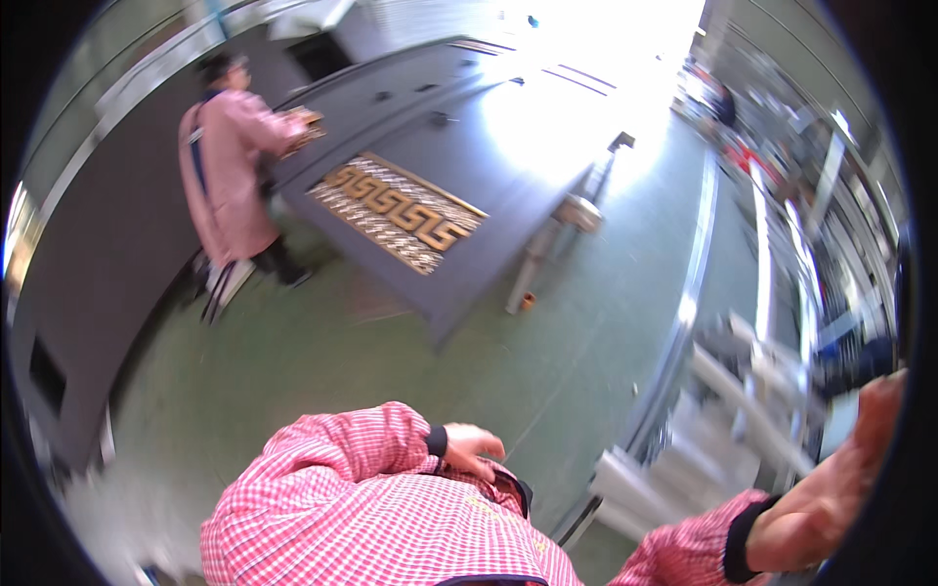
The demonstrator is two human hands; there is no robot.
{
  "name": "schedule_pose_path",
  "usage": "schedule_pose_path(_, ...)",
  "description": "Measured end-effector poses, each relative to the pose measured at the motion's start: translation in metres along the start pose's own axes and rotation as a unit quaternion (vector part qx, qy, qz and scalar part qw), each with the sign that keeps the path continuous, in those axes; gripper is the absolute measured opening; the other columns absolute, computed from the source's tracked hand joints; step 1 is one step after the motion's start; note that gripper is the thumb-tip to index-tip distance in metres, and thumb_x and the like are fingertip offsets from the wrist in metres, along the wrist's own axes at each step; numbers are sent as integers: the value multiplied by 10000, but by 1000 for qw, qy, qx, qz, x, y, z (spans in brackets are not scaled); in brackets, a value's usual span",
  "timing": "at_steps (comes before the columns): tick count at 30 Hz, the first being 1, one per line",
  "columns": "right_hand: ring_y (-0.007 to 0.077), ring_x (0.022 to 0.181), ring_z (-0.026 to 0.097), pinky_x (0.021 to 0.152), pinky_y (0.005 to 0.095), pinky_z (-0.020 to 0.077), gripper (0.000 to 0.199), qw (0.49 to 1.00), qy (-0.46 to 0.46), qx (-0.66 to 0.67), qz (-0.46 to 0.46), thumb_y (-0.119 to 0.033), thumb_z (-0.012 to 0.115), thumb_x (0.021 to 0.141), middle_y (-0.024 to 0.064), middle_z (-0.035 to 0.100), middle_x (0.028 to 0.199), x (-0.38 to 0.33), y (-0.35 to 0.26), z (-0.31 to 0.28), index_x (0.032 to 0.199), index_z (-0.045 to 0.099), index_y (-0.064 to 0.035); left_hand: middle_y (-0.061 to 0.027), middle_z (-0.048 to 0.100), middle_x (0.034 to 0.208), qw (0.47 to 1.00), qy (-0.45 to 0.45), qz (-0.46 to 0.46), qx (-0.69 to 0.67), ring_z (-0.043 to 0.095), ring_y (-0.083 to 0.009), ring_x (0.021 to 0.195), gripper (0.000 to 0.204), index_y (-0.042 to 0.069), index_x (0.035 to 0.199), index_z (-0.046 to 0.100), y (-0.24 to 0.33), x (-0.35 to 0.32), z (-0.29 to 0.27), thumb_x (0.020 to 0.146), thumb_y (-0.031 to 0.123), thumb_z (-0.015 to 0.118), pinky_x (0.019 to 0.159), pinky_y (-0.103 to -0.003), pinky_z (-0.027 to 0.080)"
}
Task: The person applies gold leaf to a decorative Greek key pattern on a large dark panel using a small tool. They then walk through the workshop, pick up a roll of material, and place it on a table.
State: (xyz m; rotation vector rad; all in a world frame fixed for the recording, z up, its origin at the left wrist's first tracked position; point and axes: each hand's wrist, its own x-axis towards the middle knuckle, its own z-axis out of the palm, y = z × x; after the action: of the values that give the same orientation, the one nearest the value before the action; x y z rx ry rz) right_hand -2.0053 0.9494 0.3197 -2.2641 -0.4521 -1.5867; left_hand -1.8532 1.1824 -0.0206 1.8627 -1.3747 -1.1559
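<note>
The left hand (471, 449) is bent at the wrist and lies against the person's own red-and-white checked jacket (391, 518), near the chest; its fingers are curled loosely and it grips nothing. The right hand (840, 479) is raised at the right edge of the view, palm flat and fingers stretched upward, open and empty, close to a blurred white metal frame (723, 410) that stands on the right side. Both forearms come from the near edge in checked sleeves with dark cuffs. Between the person and the far side lies a wide green floor (391, 342), with much free room. Further away stands a long grey worktable (489, 146); its near corner points toward the person, and a pale support post stands below its right edge. On the table lies a flat gold-and-white patterned panel (396, 210), near the left edge. A second person in a pink coat (230, 176) stands at the far left, hands on that table.
</note>
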Motion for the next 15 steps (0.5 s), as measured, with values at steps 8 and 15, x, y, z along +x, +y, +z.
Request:
schedule_pose_path(8, 106, 802, 537, 729, 220, 452, 210, 754, -393, 358, 386, 60, 560, 761, 48, 565, 955, -167, 121, 178, 951, 602, -18, -90, 608, 923, 953, 245, -179, 8, 582, -300, 886, 298, 148, 961, 582, -8, 3, 8, 663, 147, 596, 712, -427, 469)
schedule_pose_path(15, 262, 893, 602, 792, 309, 464, 235, 497, -646, 570, 101, -33, 521, 826, 159, 612, 981, -242, 87, 228, 1049, 590, 1, -97, 612, 747, 792, 498, -353, -5, 599, -311, 737, 114, 99, 751, 602, 50, 25, 45, 697, 182, 545, 612, -440, 471)
